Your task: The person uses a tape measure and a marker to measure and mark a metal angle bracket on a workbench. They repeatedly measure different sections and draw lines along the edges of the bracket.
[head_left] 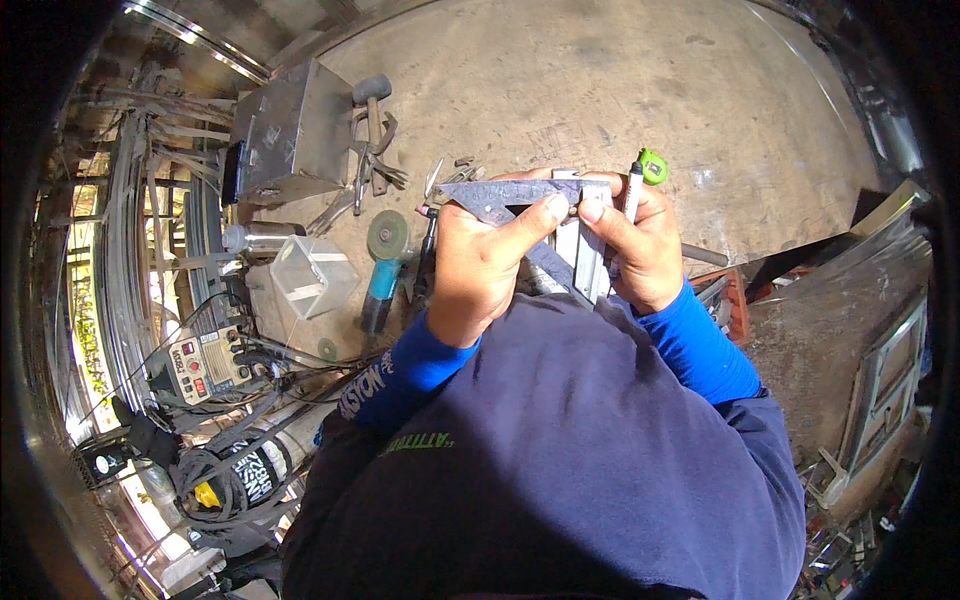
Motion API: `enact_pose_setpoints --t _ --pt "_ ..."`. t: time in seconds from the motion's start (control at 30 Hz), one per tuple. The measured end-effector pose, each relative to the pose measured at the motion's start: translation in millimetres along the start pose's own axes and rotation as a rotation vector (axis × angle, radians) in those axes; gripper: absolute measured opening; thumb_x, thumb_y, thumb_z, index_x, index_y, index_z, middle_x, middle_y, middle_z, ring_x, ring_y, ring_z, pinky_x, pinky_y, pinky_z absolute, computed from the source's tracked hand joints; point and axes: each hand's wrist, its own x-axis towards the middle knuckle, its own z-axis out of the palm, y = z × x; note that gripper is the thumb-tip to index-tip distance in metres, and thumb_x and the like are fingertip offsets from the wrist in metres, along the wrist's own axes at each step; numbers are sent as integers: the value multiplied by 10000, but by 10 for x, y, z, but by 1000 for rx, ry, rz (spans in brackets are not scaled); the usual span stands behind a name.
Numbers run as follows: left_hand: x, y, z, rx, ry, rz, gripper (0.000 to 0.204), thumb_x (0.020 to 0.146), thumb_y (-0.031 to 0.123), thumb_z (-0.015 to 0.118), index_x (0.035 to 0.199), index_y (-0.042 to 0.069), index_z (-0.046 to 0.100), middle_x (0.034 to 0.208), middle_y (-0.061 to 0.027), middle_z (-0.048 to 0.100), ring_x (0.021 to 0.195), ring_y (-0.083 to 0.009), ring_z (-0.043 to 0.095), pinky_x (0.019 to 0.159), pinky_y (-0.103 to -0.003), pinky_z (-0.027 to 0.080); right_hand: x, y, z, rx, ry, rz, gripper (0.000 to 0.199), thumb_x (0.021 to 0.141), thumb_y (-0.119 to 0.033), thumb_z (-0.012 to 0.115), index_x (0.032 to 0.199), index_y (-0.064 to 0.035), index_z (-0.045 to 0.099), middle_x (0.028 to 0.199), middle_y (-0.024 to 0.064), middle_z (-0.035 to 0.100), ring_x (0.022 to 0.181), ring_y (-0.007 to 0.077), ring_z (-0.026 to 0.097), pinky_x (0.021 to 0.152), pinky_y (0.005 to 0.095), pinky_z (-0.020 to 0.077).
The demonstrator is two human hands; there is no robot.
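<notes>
A grey triangular set square (482,197) lies across a pale metal profile (592,262) close in front of my chest. My left hand (475,255) is closed on the square, its thumb pressing on the top face near the profile. On the other side, my right hand (648,250) grips the profile, with the thumb beside the left one. A white marker pen (633,192) with a dark tip end stands up between the right fingers. Just beyond it a green tape measure (653,167) rests on the worktable (560,90). The fingers beneath the metal are mostly hidden.
To the left lie an angle grinder (380,285), a mallet (373,90) and a clear plastic container (305,275). A metal box (292,130) stands behind them. A welding machine (205,367) with cables sits lower left. A metal frame (885,370) leans at right.
</notes>
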Motion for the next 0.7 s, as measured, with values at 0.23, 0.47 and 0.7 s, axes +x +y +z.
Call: enact_pose_setpoints --t 0.23,0.47,0.7 --pt "-11 41 19 26 -10 -28 279 937 27 694 1197 -74 690 1004 -74 728 854 -112 628 762 -262 480 -22 -48 -2 20 -8 14 194 925 -118 742 1082 -5 717 811 -41 651 671 32 505 599 210 383" --pt "13 19 -18 95 -36 -35 263 941 25 688 1183 -75 692 1025 -89 731 897 -122 654 799 -270 500 -60 -28 19 41 9 -3 199 929 -127 741 1079 1 711 797 -43 640 664 30 501 586 208 374" --pt "16 21 -13 157 -7 -8 241 942 30 695 1161 -70 699 1006 -84 733 877 -120 658 781 -263 504 -54 -47 40 21 46 -11 199 932 -129 746 1082 -2 713 811 -43 654 671 22 514 590 201 383"
